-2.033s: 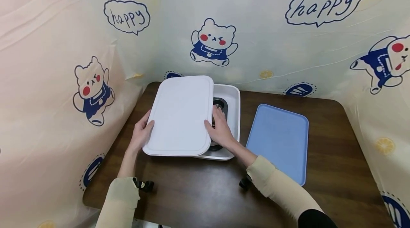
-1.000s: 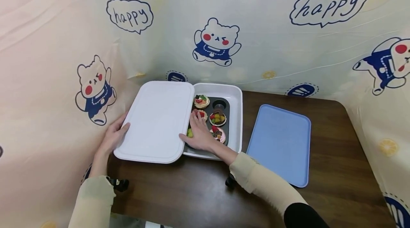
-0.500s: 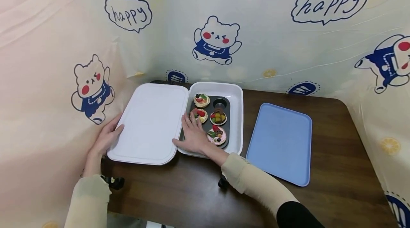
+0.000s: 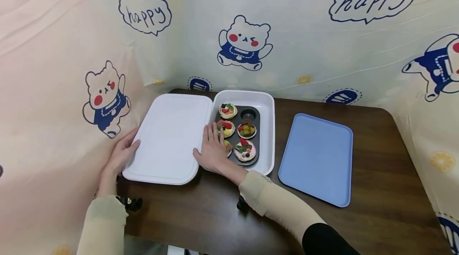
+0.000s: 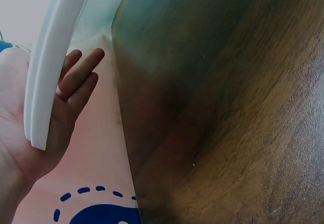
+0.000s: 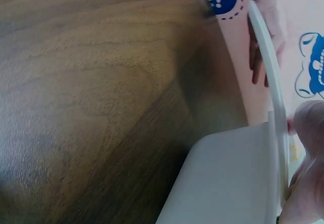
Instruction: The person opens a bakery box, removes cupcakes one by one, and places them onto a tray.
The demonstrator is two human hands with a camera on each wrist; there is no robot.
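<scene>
A white rectangular lid (image 4: 168, 139) lies left of a deep white box (image 4: 268, 127), its right edge over the box's left rim. My left hand (image 4: 122, 154) grips the lid's left edge, thumb on top; in the left wrist view its fingers (image 5: 83, 75) reach underneath. My right hand (image 4: 213, 152) is at the lid's right edge, thumb touching it and fingers extended over the box. Inside the box sits a dark muffin tin (image 4: 256, 118) with several fruit-topped tarts, one of them a pink-topped tart (image 4: 245, 150). One cup at the back right holds no tart. Right-hand fingers partly hide the left column.
A flat blue tray (image 4: 317, 159) lies to the right of the box on the dark wooden table (image 4: 380, 175). A printed curtain (image 4: 301, 28) hangs behind and along the left side, near my left hand.
Both hands have moved the lid leftward off the box, uncovering the muffin tin and its tarts. During the last half second the lid has hardly moved, while the right-hand fingers have shifted slightly left.
</scene>
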